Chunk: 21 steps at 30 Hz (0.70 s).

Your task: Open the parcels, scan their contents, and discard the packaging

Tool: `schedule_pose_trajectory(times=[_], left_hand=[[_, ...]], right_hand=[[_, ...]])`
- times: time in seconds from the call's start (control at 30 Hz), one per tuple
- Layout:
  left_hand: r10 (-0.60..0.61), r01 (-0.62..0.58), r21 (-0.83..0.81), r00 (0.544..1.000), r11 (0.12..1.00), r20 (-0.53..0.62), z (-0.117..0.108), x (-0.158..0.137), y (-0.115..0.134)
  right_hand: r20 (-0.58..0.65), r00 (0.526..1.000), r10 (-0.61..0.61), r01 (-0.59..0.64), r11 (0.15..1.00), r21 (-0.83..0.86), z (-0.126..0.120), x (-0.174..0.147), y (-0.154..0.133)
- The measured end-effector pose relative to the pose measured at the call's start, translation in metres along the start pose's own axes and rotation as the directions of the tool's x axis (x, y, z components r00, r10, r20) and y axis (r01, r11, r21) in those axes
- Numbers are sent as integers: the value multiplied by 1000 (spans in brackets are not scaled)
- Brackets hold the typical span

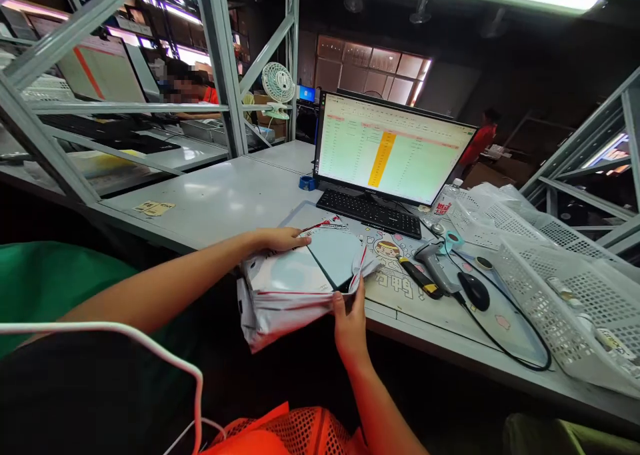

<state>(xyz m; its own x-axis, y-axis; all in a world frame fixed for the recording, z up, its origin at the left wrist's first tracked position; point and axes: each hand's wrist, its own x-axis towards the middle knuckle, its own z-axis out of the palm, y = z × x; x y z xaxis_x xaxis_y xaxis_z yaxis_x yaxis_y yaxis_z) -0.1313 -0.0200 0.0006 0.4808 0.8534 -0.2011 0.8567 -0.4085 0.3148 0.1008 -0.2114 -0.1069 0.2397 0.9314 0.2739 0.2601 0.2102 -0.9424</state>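
A white plastic mailing bag (295, 311) with red edging lies torn open at the table's front edge, partly overhanging it. Inside it show a pale blue flat box (341, 249) and a whitish glossy flat item (287, 273), side by side with a dark gap between them. My left hand (286, 239) grips the bag's far left side, its fingers reaching onto the contents. At the near right corner, my right hand (350, 325) pinches the bag's edge, thumb on top and fingers around the side.
A monitor (395, 148) and black keyboard (370, 211) stand behind the bag. To the right lie a yellow-black box cutter (420, 278), a barcode scanner (436, 268), a mouse (473, 291) with its cable, and white baskets (545, 308). A white cable (165, 355) crosses the lower left.
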Motion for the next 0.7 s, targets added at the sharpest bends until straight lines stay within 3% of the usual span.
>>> schedule_pose_trajectory(times=[0.1, 0.2, 0.3, 0.37, 0.53, 0.63, 0.7], left_hand=[[34, -42, -244, 999, 969, -37, 4, -28, 1], [-20, -39, -542, 994, 839, -104, 12, -51, 0], [-117, -1, -699, 986, 716, -122, 29, -67, -2], [-152, -1, -732, 978, 682, -144, 45, -77, -5], [-208, -155, -761, 910, 630, -358, 103, -116, -11], [-221, -123, -755, 915, 644, -338, 144, -144, -13], [-185, -91, -686, 930, 722, -318, 173, -160, -11]], right_hand=[[-10, 999, -40, 40, 999, 24, -1, -7, -1], [-5, 996, -86, 86, 987, 133, -2, -17, -3], [52, 991, -127, 113, 969, 218, -5, -32, -7], [115, 980, -163, 134, 966, 220, -8, -45, -7], [213, 961, -175, 145, 978, 153, -16, -96, 17], [264, 963, -61, -18, 958, 287, -19, -124, 38], [351, 935, 59, -177, 933, 314, -31, -128, 44]])
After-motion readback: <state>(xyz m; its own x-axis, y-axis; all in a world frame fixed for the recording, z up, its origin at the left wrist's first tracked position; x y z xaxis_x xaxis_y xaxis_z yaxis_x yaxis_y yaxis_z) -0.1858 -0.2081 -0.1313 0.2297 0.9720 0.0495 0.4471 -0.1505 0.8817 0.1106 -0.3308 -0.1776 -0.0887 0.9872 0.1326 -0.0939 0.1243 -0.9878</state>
